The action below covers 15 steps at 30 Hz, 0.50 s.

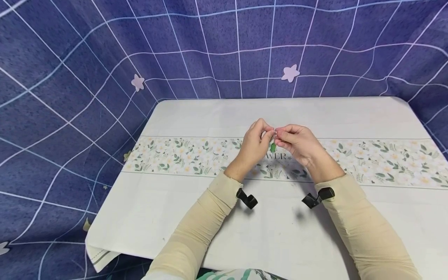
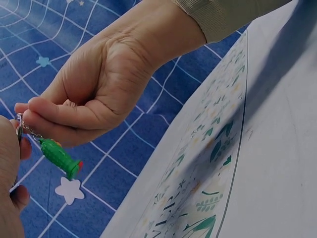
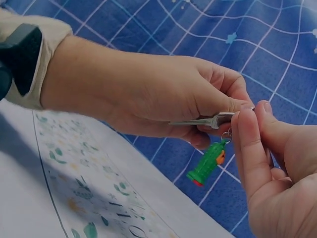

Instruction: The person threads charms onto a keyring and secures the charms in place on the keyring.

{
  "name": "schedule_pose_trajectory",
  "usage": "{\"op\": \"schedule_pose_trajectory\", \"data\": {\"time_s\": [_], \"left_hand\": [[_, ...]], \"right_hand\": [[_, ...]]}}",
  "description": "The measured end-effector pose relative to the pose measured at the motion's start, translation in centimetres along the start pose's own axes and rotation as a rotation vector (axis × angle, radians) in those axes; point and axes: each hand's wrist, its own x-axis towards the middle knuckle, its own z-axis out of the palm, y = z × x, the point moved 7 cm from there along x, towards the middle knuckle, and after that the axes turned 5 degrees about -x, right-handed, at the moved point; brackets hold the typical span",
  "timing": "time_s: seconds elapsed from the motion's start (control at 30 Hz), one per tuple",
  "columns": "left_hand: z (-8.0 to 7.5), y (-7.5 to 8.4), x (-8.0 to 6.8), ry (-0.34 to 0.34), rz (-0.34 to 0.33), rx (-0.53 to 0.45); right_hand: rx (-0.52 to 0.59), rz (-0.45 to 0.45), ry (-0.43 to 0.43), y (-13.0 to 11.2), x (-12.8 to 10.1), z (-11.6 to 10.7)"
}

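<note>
Both hands are raised over the table and meet at the fingertips around the metal ring of a keychain. My left hand (image 1: 256, 140) pinches the ring from the left, thumb against fingers. From the other side my right hand (image 1: 301, 144) pinches it too, fingertips close to the left ones. A silver key (image 3: 195, 122) sticks out toward the left hand in the right wrist view. Below the fingers, a green figure-shaped charm (image 3: 205, 163) with a red base dangles on a short chain (image 2: 30, 132). The fingertips hide most of the ring.
The white table (image 1: 168, 217) carries a printed flower band (image 1: 196, 155) across its middle. Blue grid-patterned curtains (image 1: 217, 46) with pale stars hang behind it and at the left. Black straps (image 1: 247, 199) sit on both sleeved wrists.
</note>
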Motion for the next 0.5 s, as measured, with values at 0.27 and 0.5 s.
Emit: {"op": "schedule_pose_trajectory", "data": {"time_s": [0.27,0.5], "left_hand": [[-0.13,-0.01,0.23,-0.012,0.018,0.055],[0.00,-0.02,0.23,-0.026,0.010,0.095]], "right_hand": [[-0.087,-0.062,0.028,-0.69,-0.04,0.28],[-0.076,-0.057,0.031,-0.62,-0.07,0.23]]}}
